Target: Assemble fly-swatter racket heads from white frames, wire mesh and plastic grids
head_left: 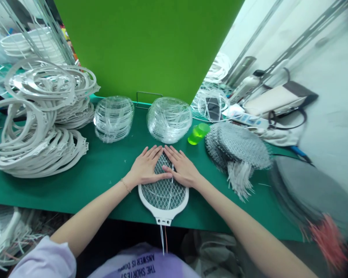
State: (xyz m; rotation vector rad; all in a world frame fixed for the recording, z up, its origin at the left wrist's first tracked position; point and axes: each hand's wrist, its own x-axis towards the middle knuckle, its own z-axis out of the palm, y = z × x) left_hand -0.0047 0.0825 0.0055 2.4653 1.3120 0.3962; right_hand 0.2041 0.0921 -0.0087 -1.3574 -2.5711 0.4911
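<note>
A white mosquito-swatter head (164, 200) with a metal mesh lies flat on the green table, its neck toward me. Two pale wires and an orange one hang from the neck over the table edge. My left hand (149, 166) rests flat on the upper left of its frame, fingers stretched out. On the upper right, my right hand (181, 166) lies flat in the same way. The thumbs meet over the mesh, and both palms hide much of the frame's far part.
White ring frames (40, 150) are heaped at left. Two stacks of clear plastic rings (113, 119) stand before a green panel (147, 46). A bright green container (198, 133) sits right of them. Mesh discs with white wires (240, 143) and grey discs with red wires (310, 189) lie at right.
</note>
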